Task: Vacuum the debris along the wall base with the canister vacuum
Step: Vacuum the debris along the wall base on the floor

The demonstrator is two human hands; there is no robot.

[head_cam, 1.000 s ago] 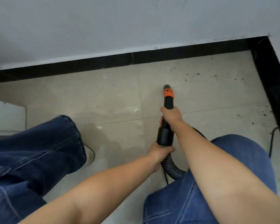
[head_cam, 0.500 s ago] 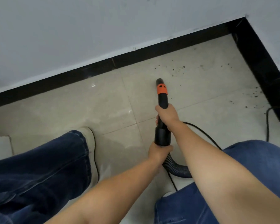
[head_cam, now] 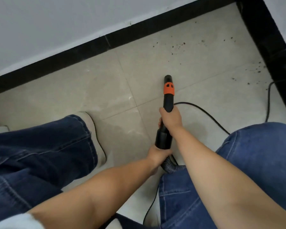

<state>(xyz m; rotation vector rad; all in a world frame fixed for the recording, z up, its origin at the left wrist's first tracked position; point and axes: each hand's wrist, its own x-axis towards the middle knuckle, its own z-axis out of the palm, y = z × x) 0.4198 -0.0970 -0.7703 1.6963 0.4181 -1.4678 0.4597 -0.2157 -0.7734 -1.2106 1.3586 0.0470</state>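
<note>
My right hand (head_cam: 170, 119) clamped the vacuum nozzle (head_cam: 168, 96); my left hand (head_cam: 157, 154) gripped its base by the hose (head_cam: 169, 166). Debris (head_cam: 177, 47) lay at one o'clock, beside the baseboard (head_cam: 106, 40).

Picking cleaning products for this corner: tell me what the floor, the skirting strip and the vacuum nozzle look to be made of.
Floor: pale beige tile, probably glazed ceramic or polished stone; grout lines and soft glare show. Skirting strip: glossy black tile or stone, jointed in sections, faintly reflective. Vacuum nozzle: matte black moulded plastic with an orange plastic collar.
</note>
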